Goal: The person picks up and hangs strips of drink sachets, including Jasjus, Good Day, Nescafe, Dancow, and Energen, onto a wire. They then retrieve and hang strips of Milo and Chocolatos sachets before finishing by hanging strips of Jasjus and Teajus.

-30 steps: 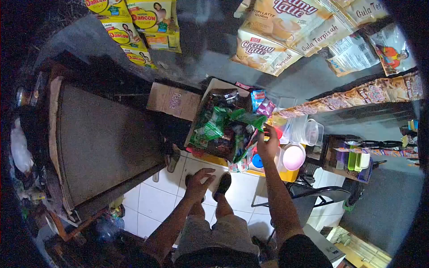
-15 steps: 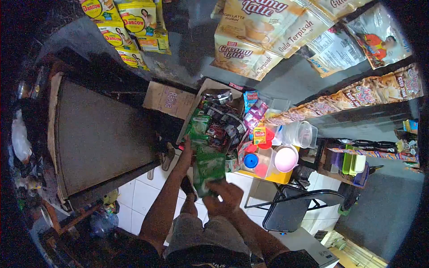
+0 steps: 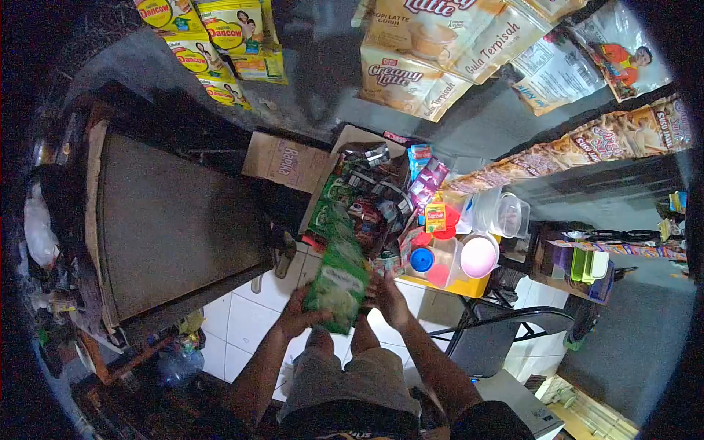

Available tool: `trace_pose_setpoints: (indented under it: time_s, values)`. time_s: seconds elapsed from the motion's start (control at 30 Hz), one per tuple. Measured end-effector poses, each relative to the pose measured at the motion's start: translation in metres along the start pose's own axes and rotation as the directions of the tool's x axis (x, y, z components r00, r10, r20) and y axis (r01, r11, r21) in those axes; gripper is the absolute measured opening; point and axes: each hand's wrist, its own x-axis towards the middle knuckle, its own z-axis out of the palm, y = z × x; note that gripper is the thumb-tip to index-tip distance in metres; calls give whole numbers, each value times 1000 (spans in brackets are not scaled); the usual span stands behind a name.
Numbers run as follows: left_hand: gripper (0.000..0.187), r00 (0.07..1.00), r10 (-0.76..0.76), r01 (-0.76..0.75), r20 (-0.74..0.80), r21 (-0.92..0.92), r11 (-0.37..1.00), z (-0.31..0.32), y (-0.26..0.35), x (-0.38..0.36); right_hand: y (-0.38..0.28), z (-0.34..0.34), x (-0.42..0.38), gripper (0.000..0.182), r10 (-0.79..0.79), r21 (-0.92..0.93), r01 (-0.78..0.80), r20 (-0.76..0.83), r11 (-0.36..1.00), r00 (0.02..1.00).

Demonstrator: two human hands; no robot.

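Note:
A strip of green sachets [image 3: 337,282] hangs down toward me from an open cardboard box [image 3: 314,213]. My left hand [image 3: 299,315] grips the strip's lower left edge, with its fingers closed on it. At the strip's right side is my right hand [image 3: 385,299], close to its edge; its fingertips are dark and partly hidden, so their hold is unclear. Dark sachets [image 3: 370,213] fill the box beside the green ones.
Plastic tubs [image 3: 506,213], a blue lid [image 3: 422,259] and a pink-white lid [image 3: 479,255] stand on a yellow surface at right. Below is a black folding chair [image 3: 477,345]. A large dark panel [image 3: 180,227] fills the left. Coffee sachets [image 3: 587,143] hang above.
My left hand has come down from the box to the strip's lower left edge. My right hand has moved up and right, off the strip's lower front. The green strip shows more fully.

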Motion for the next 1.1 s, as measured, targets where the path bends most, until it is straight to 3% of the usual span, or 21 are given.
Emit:
trace_pose_setpoints:
  time_s: [0.03,0.1,0.13,0.17,0.23,0.27,0.3,0.37,0.43,0.47,0.5,0.57,0.63,0.67,0.73,0.77,0.8,0.83,0.87,1.0,1.1]
  values:
    - [58,992,-98,81,78,202,976,0,1,-7,-14,21,7,58,9,183,-15,32,983,999]
    - [63,988,-115,92,105,205,974,20,10,-27,-16,30,17,53,35,262,-29,-21,965,999]
    - [74,962,-205,137,178,334,932,23,22,-25,-23,48,16,53,38,263,-32,-18,964,999]
    - [74,963,-205,138,174,334,933,12,4,-24,-30,67,12,52,26,203,0,-124,979,992]
    - [81,986,15,7,164,-132,991,-1,-24,-20,-36,87,5,52,6,135,25,-224,991,974]
    - [87,1000,-18,12,14,319,948,0,-13,-14,-33,90,0,53,-19,122,38,-150,992,988]
    - [82,998,6,14,-55,349,937,-21,-34,-3,-26,91,-5,55,-39,111,48,-79,993,996]
    - [76,979,202,-192,6,-287,938,-21,-17,1,6,62,4,59,-68,-436,130,155,891,986]
    - [73,984,161,-123,80,-351,928,-23,6,9,4,77,-4,68,92,-545,13,165,839,982]
    - [64,1000,10,1,19,-507,862,-25,12,10,23,66,0,68,100,-551,6,161,835,982]
    - [64,1000,12,-2,16,-513,859,-22,16,9,54,44,8,72,86,-644,36,157,764,984]
    - [56,991,73,-97,-116,-216,972,-14,25,4,65,38,8,76,77,-728,62,156,683,985]
    - [53,986,93,-120,-142,-198,973,-7,37,-2,39,57,-6,59,45,-800,229,304,554,952]
    - [51,971,142,-169,-193,-134,976,-3,41,-12,74,1,26,58,309,-602,-22,378,798,873]
    - [48,938,244,-248,-246,12,969,-10,31,-22,30,2,41,75,8,47,-39,528,998,849]
    - [48,938,237,-242,-254,12,970,-12,26,-24,24,-12,66,79,169,-105,-139,383,985,908]
    - [48,928,250,-269,-276,-32,963,-11,23,-24,-9,31,69,68,-74,-136,97,168,986,983]
    - [47,918,264,-298,-297,-73,952,-11,22,-24,2,14,100,52,-99,-253,77,-76,964,992]
    - [45,906,257,-303,-337,-91,949,-7,29,-26,59,-56,165,42,-548,-501,482,19,718,836]
    - [43,898,272,-266,-345,66,962,-29,19,-28,57,-43,224,37,-559,-259,530,-47,807,828]
    - [39,894,257,-287,-368,-28,958,-33,16,-33,60,-38,243,34,-603,-806,323,-51,496,796]
